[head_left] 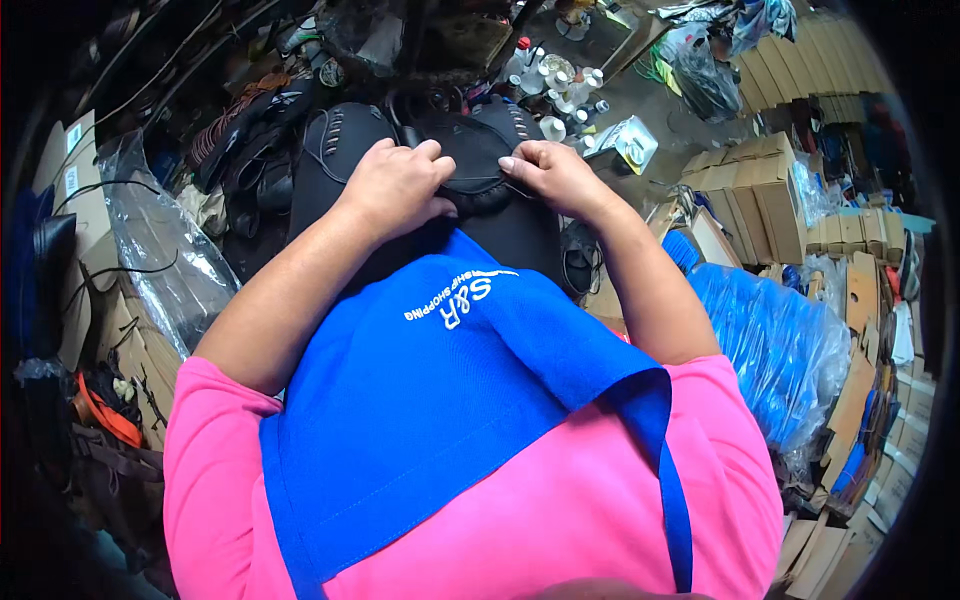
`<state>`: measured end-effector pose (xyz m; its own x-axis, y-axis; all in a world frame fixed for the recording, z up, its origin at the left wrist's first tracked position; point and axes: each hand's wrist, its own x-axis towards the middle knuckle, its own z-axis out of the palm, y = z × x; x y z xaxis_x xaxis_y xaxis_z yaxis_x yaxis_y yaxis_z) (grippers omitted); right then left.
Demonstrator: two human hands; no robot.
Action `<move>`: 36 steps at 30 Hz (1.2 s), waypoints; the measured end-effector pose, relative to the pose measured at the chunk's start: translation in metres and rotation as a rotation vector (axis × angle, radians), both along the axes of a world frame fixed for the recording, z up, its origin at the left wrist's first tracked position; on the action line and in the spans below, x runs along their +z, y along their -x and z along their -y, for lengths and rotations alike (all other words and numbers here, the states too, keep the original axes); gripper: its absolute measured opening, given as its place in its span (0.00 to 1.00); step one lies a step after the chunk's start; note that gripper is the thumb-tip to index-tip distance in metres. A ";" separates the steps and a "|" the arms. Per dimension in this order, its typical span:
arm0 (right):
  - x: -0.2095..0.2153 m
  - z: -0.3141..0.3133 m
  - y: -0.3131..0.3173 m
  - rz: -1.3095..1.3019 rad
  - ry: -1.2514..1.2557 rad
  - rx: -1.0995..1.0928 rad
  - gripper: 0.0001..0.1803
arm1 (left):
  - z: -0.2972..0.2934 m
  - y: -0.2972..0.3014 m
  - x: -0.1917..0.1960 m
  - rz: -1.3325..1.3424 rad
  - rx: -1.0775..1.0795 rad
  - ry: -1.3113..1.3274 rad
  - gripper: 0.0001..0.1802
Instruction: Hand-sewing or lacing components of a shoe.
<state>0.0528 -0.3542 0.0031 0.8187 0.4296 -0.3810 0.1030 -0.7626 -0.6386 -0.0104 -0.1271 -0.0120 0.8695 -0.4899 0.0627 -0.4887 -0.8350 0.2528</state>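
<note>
Between my two hands, over my black-clad lap, is a soft-looking black piece (475, 150) with a thin black cord (478, 188) curving along its near side. Its exact kind is hard to make out against the dark clothing. My left hand (398, 182) is closed, fingers curled down at the left side of this piece. At its right edge my right hand (553, 175) pinches, thumb against forefinger, where the cord runs in. Pale stitches (336, 130) show on the black cloth beyond my left hand. A blue apron (420, 390) covers my front.
Several white bottles (560, 85) stand on the floor ahead, near a white container (625, 145). Cardboard boxes (745, 190) and a plastic-wrapped blue bundle (770, 340) lie to the right. Clear plastic sheeting (160, 245) and dark shoes or straps (255, 150) crowd the left.
</note>
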 end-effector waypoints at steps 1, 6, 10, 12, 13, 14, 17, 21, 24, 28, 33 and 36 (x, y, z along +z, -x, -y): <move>-0.001 -0.001 0.001 -0.008 -0.005 -0.002 0.18 | 0.000 0.001 0.000 -0.056 0.002 -0.041 0.19; 0.010 -0.020 0.008 0.400 -0.014 0.082 0.21 | -0.002 0.017 0.007 -0.005 -0.108 0.179 0.21; 0.019 -0.018 0.015 0.275 -0.118 0.012 0.17 | -0.017 0.013 0.016 -0.218 0.019 0.523 0.16; 0.020 -0.017 0.016 0.113 -0.093 0.047 0.17 | -0.027 0.000 0.021 -0.173 0.090 0.662 0.11; 0.021 -0.017 0.015 0.001 -0.114 0.115 0.17 | -0.031 -0.007 0.024 -0.161 0.114 0.725 0.11; 0.023 -0.016 0.015 -0.011 -0.079 0.154 0.16 | -0.035 -0.013 0.026 -0.121 0.125 0.708 0.10; 0.037 -0.006 0.019 -0.002 0.006 0.222 0.16 | -0.036 -0.027 0.028 -0.153 0.131 0.706 0.10; 0.059 0.016 0.035 -0.271 -0.291 -0.079 0.15 | -0.020 -0.044 0.019 -0.328 0.102 0.759 0.10; 0.053 0.017 0.035 0.005 -0.319 -0.008 0.07 | -0.006 -0.064 0.005 -0.444 -0.091 0.768 0.10; 0.033 0.009 0.030 0.217 -0.170 0.106 0.10 | -0.001 -0.082 -0.009 -0.545 -0.231 0.640 0.11; 0.031 -0.001 0.026 0.242 -0.048 0.085 0.10 | -0.006 -0.087 -0.016 -0.785 -0.191 0.786 0.13; 0.036 -0.008 0.023 0.318 0.031 0.099 0.12 | -0.008 -0.088 -0.016 -0.830 -0.217 0.802 0.12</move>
